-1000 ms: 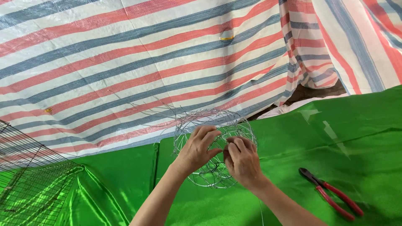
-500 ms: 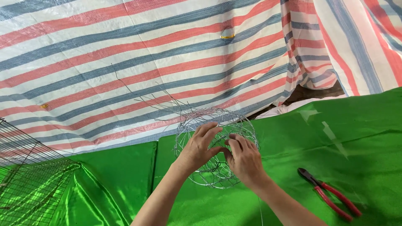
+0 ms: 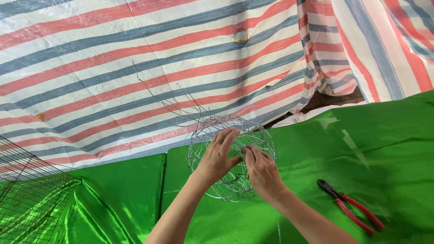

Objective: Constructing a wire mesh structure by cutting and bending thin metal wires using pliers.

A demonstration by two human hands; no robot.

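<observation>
Both hands meet on a round wire-mesh basket [image 3: 233, 156] held up over the green satin cloth [image 3: 375, 149]. The left hand [image 3: 218, 156] curls over the basket's near rim; the right hand [image 3: 261, 174] pinches its wire just beside. Loose wire ends stick up from the basket. Red-handled pliers [image 3: 350, 205] lie to its right, a flat wire grid [image 3: 31, 199] well to its left, a striped tarp [image 3: 135, 68] behind.
</observation>
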